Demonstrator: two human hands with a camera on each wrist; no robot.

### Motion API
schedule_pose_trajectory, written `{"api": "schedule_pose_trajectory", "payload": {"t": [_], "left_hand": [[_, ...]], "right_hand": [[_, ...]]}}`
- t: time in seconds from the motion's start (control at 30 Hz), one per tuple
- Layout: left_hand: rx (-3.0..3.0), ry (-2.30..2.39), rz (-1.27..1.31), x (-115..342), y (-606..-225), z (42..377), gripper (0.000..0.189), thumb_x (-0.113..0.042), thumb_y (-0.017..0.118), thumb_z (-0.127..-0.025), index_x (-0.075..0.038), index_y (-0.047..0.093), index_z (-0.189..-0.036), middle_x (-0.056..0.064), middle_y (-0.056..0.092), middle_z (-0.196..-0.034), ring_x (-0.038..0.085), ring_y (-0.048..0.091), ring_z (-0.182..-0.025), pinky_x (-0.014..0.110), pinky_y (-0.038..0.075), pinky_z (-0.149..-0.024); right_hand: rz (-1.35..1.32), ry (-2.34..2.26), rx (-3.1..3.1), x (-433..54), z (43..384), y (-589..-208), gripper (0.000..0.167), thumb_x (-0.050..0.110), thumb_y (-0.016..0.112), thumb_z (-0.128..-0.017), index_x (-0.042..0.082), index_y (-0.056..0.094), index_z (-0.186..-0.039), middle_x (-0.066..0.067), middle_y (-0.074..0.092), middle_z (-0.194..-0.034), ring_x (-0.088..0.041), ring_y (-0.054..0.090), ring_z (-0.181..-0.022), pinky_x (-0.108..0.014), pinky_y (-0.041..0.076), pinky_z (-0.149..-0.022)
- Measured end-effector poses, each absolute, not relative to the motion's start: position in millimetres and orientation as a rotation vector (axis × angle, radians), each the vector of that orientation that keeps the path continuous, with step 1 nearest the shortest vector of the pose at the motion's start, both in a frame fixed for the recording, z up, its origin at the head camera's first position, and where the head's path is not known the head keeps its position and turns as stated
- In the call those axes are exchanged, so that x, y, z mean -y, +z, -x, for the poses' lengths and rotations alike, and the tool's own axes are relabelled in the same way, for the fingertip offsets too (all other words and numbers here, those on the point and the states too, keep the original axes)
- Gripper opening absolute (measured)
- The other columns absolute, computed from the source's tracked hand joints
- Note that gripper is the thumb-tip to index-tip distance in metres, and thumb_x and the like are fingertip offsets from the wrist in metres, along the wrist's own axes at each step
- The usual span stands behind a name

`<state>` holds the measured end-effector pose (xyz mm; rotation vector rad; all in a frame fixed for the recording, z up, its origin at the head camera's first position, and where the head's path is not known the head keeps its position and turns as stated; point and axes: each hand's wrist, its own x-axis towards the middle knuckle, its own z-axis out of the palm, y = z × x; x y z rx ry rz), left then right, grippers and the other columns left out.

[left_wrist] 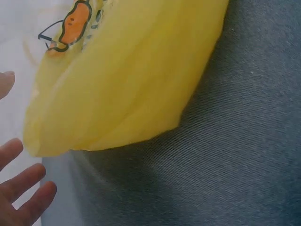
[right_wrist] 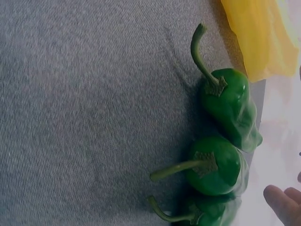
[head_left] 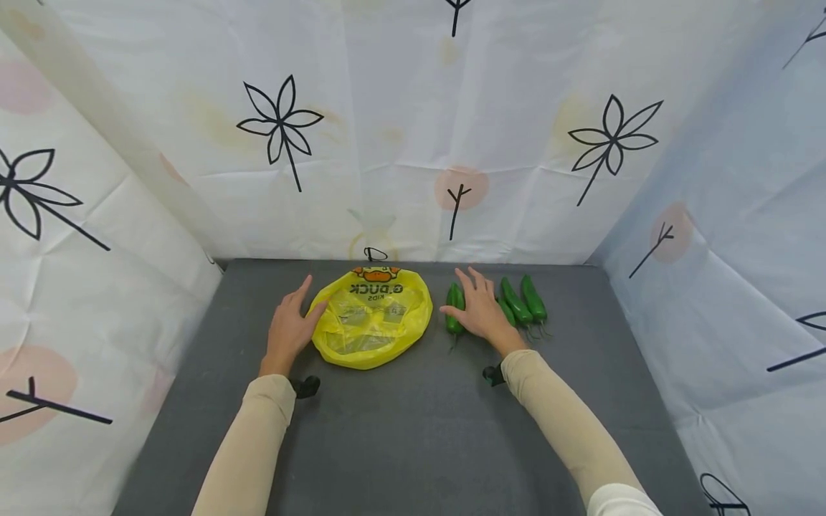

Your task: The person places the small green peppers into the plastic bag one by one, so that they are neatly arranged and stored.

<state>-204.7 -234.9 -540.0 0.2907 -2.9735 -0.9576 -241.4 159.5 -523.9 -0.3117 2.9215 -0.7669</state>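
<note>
At left: left grip, spread wide, empty, at edge of round yellow printed plastic bag on dark grey tabletop, contact unclear. Farther right: right grip, also spread, empty, above row of glossy green long-stemmed peppers.

We see a dark grey table, fine-ribbed tex. in the wrist views, its far edge up against a white back cloth. L cloth & R cloth flank it, the R one w/ a bluish tint; all 3 have creases. On the back one we've got 2 blk-outline flowers, plus a pinkish dot w/ a blk twig btwn them & a few faint yellow-ish smudges. We note similar dots & twigs on both sides, & another flower, L.
</note>
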Motion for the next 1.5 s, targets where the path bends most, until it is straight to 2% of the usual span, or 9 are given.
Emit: {"api": "schedule_pose_trajectory", "payload": {"t": [0.2, 0.4, 0.6, 0.83, 0.97, 1.03, 1.1, 1.23, 1.5], "left_hand": [[2.980, -0.995, -0.290, 236.5, -548.5, 202.2, 0.066, -0.052, 0.048, -0.105, -0.042, 0.018, -0.163, 0.018, 0.038, -0.160, 0.044, 0.041, -0.142, 0.065, 0.031, -0.117], [2.942, -1.091, -0.277, 239.6, -556.6, 199.6, 0.062, -0.048, 0.048, -0.106, -0.039, 0.024, -0.162, 0.018, 0.050, -0.148, 0.038, 0.050, -0.125, 0.061, 0.040, -0.109], [2.881, -1.260, -0.277, 243.3, -568.1, 197.5, 0.062, -0.045, 0.048, -0.107, -0.042, 0.020, -0.162, 0.013, 0.042, -0.161, 0.038, 0.041, -0.147, 0.061, 0.032, -0.119], [2.790, -1.408, -0.431, 242.1, -581.6, 194.5, 0.060, -0.050, 0.047, -0.106, -0.048, 0.021, -0.160, 0.012, 0.045, -0.159, 0.038, 0.035, -0.151, 0.062, 0.028, -0.121], [2.674, -1.551, -0.515, 241.9, -590.7, 189.7, 0.059, -0.054, 0.049, -0.104, -0.049, 0.029, -0.158, 0.010, 0.056, -0.148, 0.035, 0.056, -0.127, 0.055, 0.047, -0.106], [2.600, -1.644, -0.542, 243.8, -596.2, 186.4, 0.057, -0.054, 0.052, -0.103, -0.049, 0.033, -0.157, 0.008, 0.060, -0.143, 0.026, 0.063, -0.110, 0.043, 0.056, -0.093], [2.517, -1.741, -0.564, 246.4, -601.3, 182.9, 0.056, -0.051, 0.055, -0.102, -0.048, 0.036, -0.155, 0.008, 0.063, -0.140, 0.016, 0.065, -0.094, 0.030, 0.058, -0.078], [2.442, -1.786, -0.580, 249.2, -607.9, 179.1, 0.056, -0.050, 0.059, -0.101, -0.049, 0.039, -0.153, 0.011, 0.064, -0.141, -0.001, 0.063, -0.091, 0.015, 0.056, -0.072], [2.431, -1.728, -0.625, 244.4, -610.5, 178.0, 0.054, -0.050, 0.062, -0.099, -0.052, 0.043, -0.150, 0.008, 0.069, -0.134, -0.003, 0.065, -0.087, 0.014, 0.056, -0.072]], "right_hand": [[0.336, -0.817, -2.916, -155.5, 241.5, -528.3, 0.090, 0.049, 0.069, -0.094, 0.019, 0.022, -0.164, -0.019, 0.020, -0.167, -0.046, 0.024, -0.149, -0.064, 0.036, -0.114], [0.328, -0.872, -2.908, -150.8, 238.2, -531.7, 0.086, 0.046, 0.070, -0.095, 0.014, 0.027, -0.162, -0.019, 0.026, -0.165, -0.045, 0.030, -0.147, -0.061, 0.037, -0.114], [0.310, -0.870, -2.919, -145.5, 234.9, -535.5, 0.083, 0.045, 0.069, -0.096, 0.012, 0.030, -0.161, -0.020, 0.033, -0.161, -0.044, 0.036, -0.145, -0.058, 0.039, -0.115], [0.264, -0.917, -2.895, -140.5, 233.0, -541.6, 0.076, 0.040, 0.067, -0.099, 0.011, 0.032, -0.159, -0.021, 0.036, -0.158, -0.044, 0.038, -0.144, -0.058, 0.040, -0.114], [0.240, -0.915, -2.896, -138.4, 232.6, -544.9, 0.073, 0.039, 0.065, -0.100, 0.010, 0.033, -0.159, -0.022, 0.037, -0.157, -0.043, 0.039, -0.144, -0.058, 0.039, -0.115], [0.233, -0.913, -2.896, -137.7, 232.0, -546.5, 0.072, 0.038, 0.065, -0.100, 0.009, 0.034, -0.159, -0.023, 0.038, -0.156, -0.043, 0.039, -0.144, -0.058, 0.039, -0.115], [0.225, -0.914, -2.892, -137.0, 231.3, -547.7, 0.070, 0.037, 0.065, -0.101, 0.008, 0.035, -0.158, -0.024, 0.039, -0.156, -0.043, 0.040, -0.144, -0.058, 0.039, -0.116], [0.208, -0.920, -2.894, -136.7, 229.9, -547.3, 0.067, 0.031, 0.066, -0.100, 0.005, 0.038, -0.156, -0.025, 0.042, -0.154, -0.043, 0.043, -0.142, -0.058, 0.041, -0.114], [0.154, -0.824, -2.913, -134.8, 232.1, -541.5, 0.065, 0.026, 0.071, -0.097, 0.001, 0.044, -0.151, -0.027, 0.051, -0.147, -0.045, 0.049, -0.136, -0.056, 0.044, -0.110]]}}
